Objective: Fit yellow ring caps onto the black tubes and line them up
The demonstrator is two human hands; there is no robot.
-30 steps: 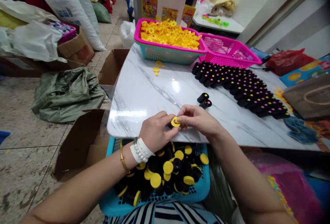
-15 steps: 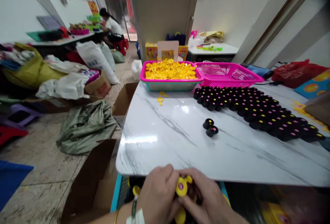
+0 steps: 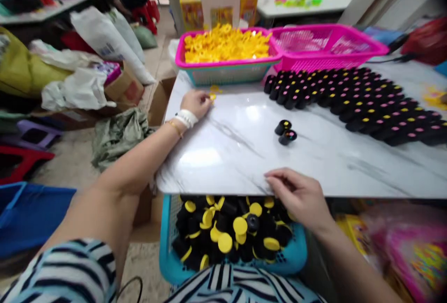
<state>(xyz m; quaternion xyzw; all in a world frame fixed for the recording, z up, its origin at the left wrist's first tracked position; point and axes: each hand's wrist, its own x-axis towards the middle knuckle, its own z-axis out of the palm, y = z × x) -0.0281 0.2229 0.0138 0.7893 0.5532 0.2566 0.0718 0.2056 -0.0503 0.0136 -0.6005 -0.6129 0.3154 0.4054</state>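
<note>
My left hand (image 3: 195, 104) reaches to the far left of the table, its fingers pinched on a small yellow plastic ring piece (image 3: 213, 97). A second yellow piece (image 3: 215, 89) lies just behind it. Over the table's front edge hovers my right hand (image 3: 302, 196), its fingers loosely bent, thumb and forefinger apart, nothing visible between them. Below it a blue basket (image 3: 165, 247) holds many black cylinders with yellow caps (image 3: 225, 243). Two black cylinders (image 3: 287, 136) stand together on the tabletop, one with a yellow dot, the other a pink one.
A pink-rimmed basket (image 3: 179, 58) heaped with yellow pieces (image 3: 226, 44) stands at the back. Beside it is another pink basket (image 3: 377, 49). Rows of black cylinders (image 3: 349, 103) cover the table's right side. Sacks (image 3: 108, 44) and cartons lie on the floor leftward. A person sits far behind.
My hands have parted from above the blue basket, where they held a yellow-ended piece with a pink centre. The left went forward to the yellow pieces, the right moved rightward. The view tilted down.
</note>
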